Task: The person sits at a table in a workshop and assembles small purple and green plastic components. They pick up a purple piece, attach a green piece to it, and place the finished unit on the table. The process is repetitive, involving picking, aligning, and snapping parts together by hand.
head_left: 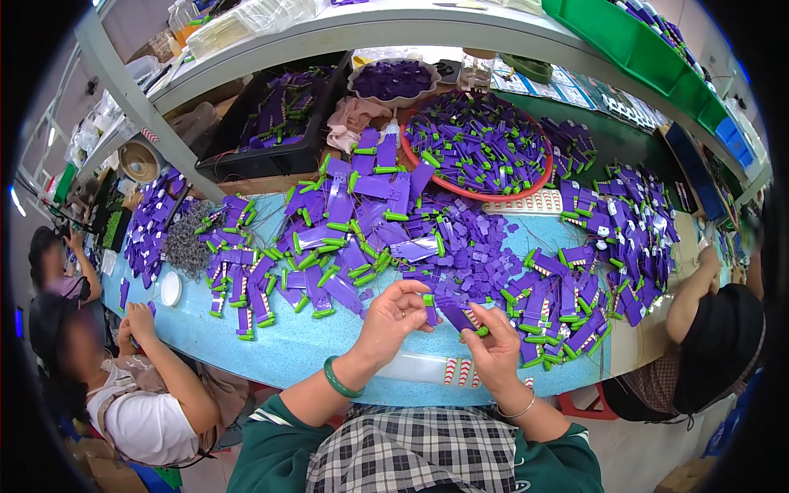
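Note:
My right hand (496,347) grips a flat purple plastic part (454,314) with a green end and a red-and-white striped sticker on it. Close beside it, my left hand (394,322) is closed in a pinch, with a small purple and green plastic piece (429,306) showing at its fingertips. Both hands are raised above the near edge of the blue table. Below them lies a pale backing strip (415,367) with several striped stickers at its right end. Just beyond the hands spreads a heap of small purple plastic pieces (472,246).
Similar purple and green parts (337,238) cover the blue table (288,349). A red basket (549,168) and a black crate (238,168) stand behind, under a shelf (329,37). A white cup (171,289) stands left. Co-workers sit on the left (136,403) and right (723,345).

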A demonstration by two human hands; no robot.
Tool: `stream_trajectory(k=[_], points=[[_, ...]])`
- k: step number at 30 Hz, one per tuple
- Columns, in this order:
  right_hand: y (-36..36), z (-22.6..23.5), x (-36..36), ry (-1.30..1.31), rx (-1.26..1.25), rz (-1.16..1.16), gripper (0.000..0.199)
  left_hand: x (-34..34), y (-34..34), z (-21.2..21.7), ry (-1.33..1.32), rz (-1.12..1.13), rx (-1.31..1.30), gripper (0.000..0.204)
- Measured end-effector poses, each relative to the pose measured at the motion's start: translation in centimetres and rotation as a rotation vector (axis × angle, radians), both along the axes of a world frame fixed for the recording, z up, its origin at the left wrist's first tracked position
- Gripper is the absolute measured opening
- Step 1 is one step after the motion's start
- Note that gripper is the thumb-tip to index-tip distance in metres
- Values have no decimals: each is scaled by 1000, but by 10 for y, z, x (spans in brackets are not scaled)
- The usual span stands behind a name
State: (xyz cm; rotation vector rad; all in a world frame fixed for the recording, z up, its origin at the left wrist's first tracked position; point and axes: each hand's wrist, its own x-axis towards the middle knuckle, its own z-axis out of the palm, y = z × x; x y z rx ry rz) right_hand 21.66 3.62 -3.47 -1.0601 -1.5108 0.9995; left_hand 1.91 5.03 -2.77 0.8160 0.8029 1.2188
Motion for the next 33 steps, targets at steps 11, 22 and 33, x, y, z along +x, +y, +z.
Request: stream_trajectory(k=[11,22,33], points=[[1,12,3,-255,125,44,47,2,-16,-2,98,46,46,18],[-6,27,9,-113,-567,430,49,1,-46,-3,522,-262,-34,14],[19,41,-9,-230,107,611,11,-19,-30,36,732,-205,525,12]])
